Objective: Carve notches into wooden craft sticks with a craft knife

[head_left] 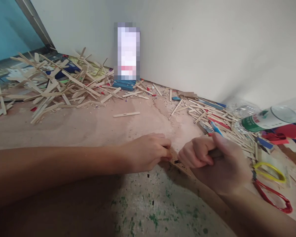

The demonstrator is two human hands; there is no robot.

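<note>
My left hand (148, 153) reaches in from the left, low over the front edge of the wooden board. Its fingers are curled down and pressed together at the board; what they pinch is hidden. Close to its right, my right hand (212, 161) is closed in a fist with the thumb on top. A small dark tip (176, 161) shows beside its lower fingers, but whatever the fist grips cannot be made out. A thin strip of wood or the board's edge (181, 169) runs between the hands. One wooden craft stick (126, 114) lies alone beyond my left hand.
Glued craft sticks (61, 82) are heaped at the back left. A blurred-out phone (128, 49) leans on the wall (192, 39) above a blue block (124, 85). At right are loose sticks (212, 115), a plastic bottle (268, 118) and red-and-yellow-handled scissors (271, 192).
</note>
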